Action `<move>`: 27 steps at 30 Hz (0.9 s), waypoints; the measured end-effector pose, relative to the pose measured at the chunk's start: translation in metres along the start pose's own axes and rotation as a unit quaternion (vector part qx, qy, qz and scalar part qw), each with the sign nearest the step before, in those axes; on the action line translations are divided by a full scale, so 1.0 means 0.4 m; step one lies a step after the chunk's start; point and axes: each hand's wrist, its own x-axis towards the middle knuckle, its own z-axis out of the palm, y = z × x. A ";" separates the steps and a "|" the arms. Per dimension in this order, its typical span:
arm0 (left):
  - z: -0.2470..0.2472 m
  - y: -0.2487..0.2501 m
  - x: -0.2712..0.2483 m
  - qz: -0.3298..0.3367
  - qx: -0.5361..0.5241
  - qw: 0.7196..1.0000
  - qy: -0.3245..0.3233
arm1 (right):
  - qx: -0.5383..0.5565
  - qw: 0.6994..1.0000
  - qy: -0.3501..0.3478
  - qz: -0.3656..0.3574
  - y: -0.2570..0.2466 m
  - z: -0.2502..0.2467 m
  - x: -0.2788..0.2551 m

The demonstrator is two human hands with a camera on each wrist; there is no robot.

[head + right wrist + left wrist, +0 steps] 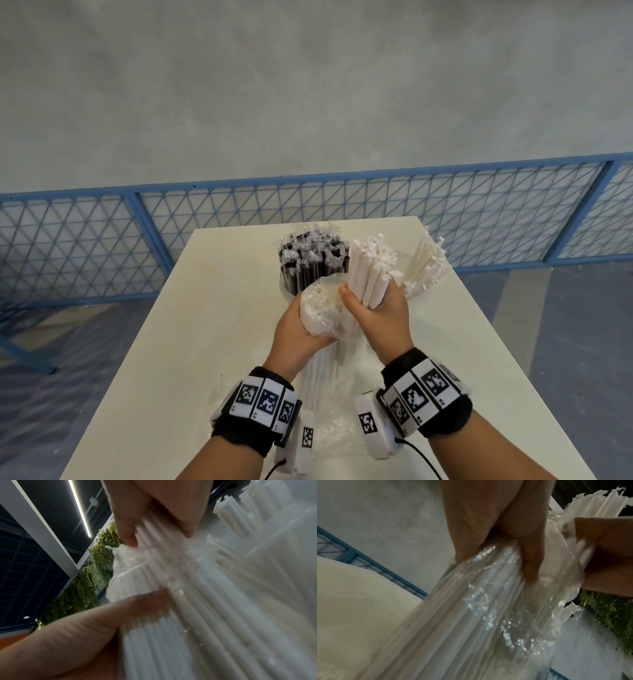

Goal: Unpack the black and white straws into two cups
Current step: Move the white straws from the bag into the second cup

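My left hand (301,329) grips a clear plastic bag (320,308) full of white straws above the table. My right hand (373,308) is wrapped round a bunch of white wrapped straws (368,270) that sticks up out of the bag's mouth. In the left wrist view the fingers (529,561) squeeze the shiny bag (488,608). In the right wrist view the thumb (120,609) and fingers clamp the white straws (197,601). Behind, a cup of black straws (310,263) stands upright, and white straws (424,263) stand at the right; their cups are mostly hidden.
The white table (212,325) is narrow, with edges close at left and right. Crumpled clear plastic (329,431) lies near the front edge between my wrists. A blue mesh fence (102,246) runs behind the table.
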 end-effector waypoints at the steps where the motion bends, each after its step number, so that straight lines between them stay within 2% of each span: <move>1: 0.000 -0.001 0.000 -0.001 -0.008 1.000 -0.002 | 0.007 1.000 0.017 0.002 -0.006 0.006 -0.001; 8: -0.009 0.001 -0.006 0.008 -0.018 1.000 -0.012 | 0.072 0.994 0.080 -0.009 -0.083 -0.006 0.058; 18: -0.016 0.007 -0.001 -0.006 -0.013 1.000 -0.012 | 0.173 0.970 0.168 0.026 -0.120 -0.049 0.120; 21: -0.015 0.006 0.000 -0.008 -0.016 1.000 -0.007 | 0.215 0.963 0.156 0.056 -0.104 -0.060 0.135; 25: -0.008 0.004 0.001 -0.005 -0.018 1.000 -0.001 | 0.173 0.979 0.069 0.087 -0.061 -0.047 0.117; 27: -0.004 0.006 0.003 -0.003 -0.017 1.000 0.001 | 0.178 0.975 0.076 0.109 -0.043 -0.038 0.102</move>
